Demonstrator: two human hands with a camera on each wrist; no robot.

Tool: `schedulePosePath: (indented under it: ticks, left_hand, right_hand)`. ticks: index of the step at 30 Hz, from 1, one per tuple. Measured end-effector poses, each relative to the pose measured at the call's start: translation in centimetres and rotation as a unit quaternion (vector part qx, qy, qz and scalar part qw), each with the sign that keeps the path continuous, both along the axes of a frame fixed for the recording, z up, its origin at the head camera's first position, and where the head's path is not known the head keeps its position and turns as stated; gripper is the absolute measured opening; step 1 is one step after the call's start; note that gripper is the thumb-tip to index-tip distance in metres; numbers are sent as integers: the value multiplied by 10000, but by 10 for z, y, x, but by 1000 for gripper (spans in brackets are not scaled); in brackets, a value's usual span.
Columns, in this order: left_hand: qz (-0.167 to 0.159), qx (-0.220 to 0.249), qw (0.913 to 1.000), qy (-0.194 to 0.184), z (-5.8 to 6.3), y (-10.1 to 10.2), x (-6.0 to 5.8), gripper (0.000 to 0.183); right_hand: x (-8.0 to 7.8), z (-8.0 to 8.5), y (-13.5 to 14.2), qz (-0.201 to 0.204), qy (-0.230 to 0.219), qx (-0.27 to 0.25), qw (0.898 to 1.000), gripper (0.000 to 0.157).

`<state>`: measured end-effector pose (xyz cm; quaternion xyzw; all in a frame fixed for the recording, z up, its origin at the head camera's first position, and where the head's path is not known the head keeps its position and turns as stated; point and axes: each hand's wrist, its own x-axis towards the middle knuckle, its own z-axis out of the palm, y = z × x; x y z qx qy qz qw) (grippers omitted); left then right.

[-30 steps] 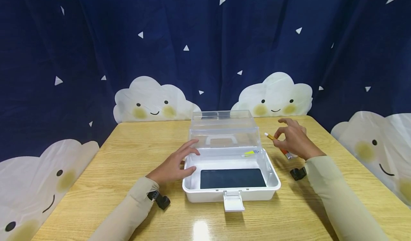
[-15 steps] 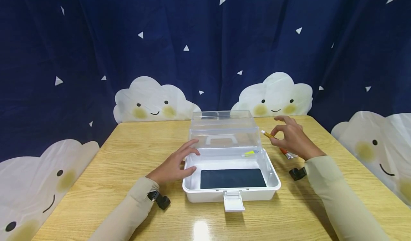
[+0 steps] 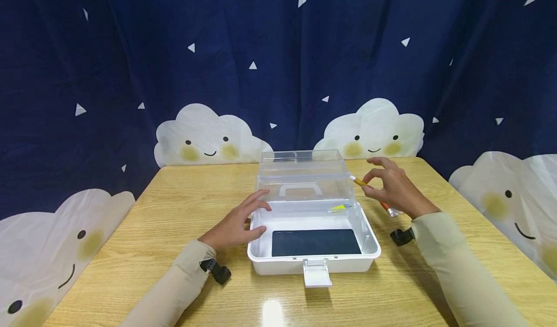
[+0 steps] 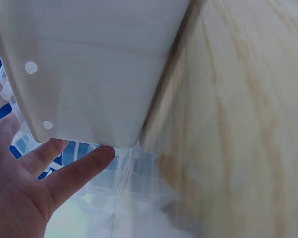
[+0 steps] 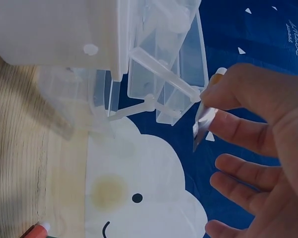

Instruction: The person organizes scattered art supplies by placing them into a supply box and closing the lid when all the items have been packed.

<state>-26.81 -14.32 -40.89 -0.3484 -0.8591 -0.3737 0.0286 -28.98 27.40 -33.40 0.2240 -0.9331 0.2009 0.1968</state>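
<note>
In the head view, my left hand [image 3: 237, 226] has its fingers spread at the left edge of the open box [image 3: 278, 265], lower centre; a dark slab [image 3: 315, 242] lies on its floor. My right hand [image 3: 395, 186], right of centre, pinches an amber tube [image 3: 358, 181] beside the raised clear lid [image 3: 300, 178], outside the box. A red tube [image 3: 390, 211] lies on the table [image 3: 191, 191] behind it.

Left wrist view: parted fingers at lower left, by the box's wall.

Right wrist view: thumb and finger pinch the amber tube right of centre, near clear trays [image 5: 145, 79] at upper centre.

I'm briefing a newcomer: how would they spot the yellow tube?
Find the open white plastic box on the wooden table. To its right, the person's right hand pinches a small yellow tube with a white cap. The orange-red tube below lies on the table; this one is yellow and held up.
</note>
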Motion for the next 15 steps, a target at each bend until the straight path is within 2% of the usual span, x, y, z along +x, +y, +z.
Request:
schedulePosePath:
  ticks: [9,15]
  left_hand:
    - [-82,22,9999,93,0,0,0,39]
    - [-90,39,9999,91,0,-1,0,39]
  right_hand:
    - [5,4,-5,249,91,5,9996,8]
    - [6,5,-9,350,-41,18,9994,7]
